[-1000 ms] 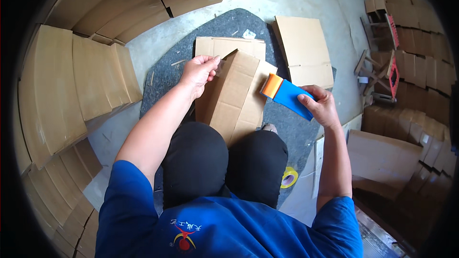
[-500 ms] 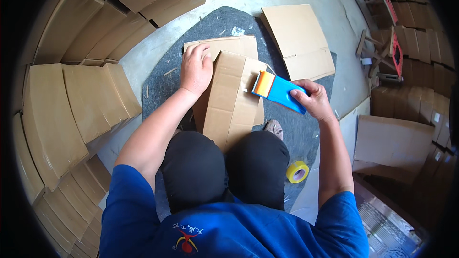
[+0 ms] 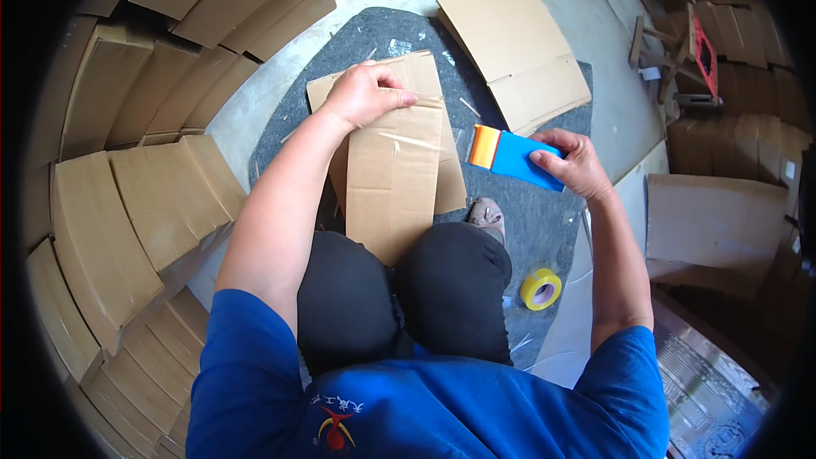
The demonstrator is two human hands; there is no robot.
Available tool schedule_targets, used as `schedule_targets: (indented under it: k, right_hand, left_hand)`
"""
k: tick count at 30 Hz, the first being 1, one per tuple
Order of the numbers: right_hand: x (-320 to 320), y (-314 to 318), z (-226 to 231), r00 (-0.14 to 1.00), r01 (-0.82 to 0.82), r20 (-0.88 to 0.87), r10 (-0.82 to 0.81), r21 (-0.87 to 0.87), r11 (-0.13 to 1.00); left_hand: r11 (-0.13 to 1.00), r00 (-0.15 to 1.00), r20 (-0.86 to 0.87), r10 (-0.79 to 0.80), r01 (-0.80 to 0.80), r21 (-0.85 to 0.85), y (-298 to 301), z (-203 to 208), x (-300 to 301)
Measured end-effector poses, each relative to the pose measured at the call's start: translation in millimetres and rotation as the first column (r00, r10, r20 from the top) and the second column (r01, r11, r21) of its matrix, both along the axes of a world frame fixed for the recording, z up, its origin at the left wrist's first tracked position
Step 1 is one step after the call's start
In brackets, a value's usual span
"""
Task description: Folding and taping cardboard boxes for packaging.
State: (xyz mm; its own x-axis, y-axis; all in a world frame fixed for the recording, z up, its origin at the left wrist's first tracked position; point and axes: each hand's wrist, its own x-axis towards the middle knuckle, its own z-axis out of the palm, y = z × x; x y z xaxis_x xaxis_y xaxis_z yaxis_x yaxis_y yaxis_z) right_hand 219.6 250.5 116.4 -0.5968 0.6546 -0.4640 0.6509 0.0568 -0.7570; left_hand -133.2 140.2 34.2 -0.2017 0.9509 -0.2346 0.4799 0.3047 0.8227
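A narrow brown cardboard box [image 3: 393, 195] stands between my knees, its long face turned up. At its far end, my left hand [image 3: 367, 100] is closed over the edge, thumb on top and fingers curled behind. A thin pale streak crosses the face near that end; whether it is tape I cannot tell. Off to the right, clear of the box, my right hand [image 3: 578, 163] grips a blue tape dispenser [image 3: 520, 155] with an orange head pointing left. Under and behind the box lies a flat cardboard piece [image 3: 422, 73], partly covered.
A yellow tape roll [image 3: 541, 289] lies right of my knee on the dark mat [image 3: 357, 42]. Flat cardboard [image 3: 518, 42] rests beyond, at the mat's far right. Stacked cardboard [image 3: 110, 212] lines the left side. A wooden stand with red parts [image 3: 704, 55] is at the far right.
My right hand has drawn the dispenser away from the box, to the right. My left hand has shifted right onto the box's far edge, and the box has turned so its long face shows.
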Motion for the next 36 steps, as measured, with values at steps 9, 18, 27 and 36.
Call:
schedule_targets:
  k: [9, 18, 27, 36]
  right_hand:
    - [-60.2, -12.4, -10.5, 0.936, -0.22, 0.325, 0.136, 0.238, 0.946]
    - [-104.4, -82.8, -62.9, 0.895, -0.383, 0.425, 0.137, 0.574, 0.724]
    - [-129.3, -93.5, -104.3, 0.727, -0.61, 0.646, 0.234, 0.45, 0.652]
    - [-162.5, -92.7, -105.2, 0.717, -0.564, 0.629, 0.3, 0.271, 0.78]
  left_hand:
    - [0.999, 0.999, 0.022, 0.042, -0.042, -0.02, -1.4, 7.7, 6.1]
    - [0.996, 0.996, 0.033, 0.079, -0.078, -0.039, -2.8, 4.9, 7.3]
    - [0.841, 0.627, 0.639, 0.446, -0.538, -0.058, -29.0, -30.9, 8.6]
    - [0.635, 0.668, -0.117, 0.735, -0.738, -0.229, -113.0, -145.8, -81.6]
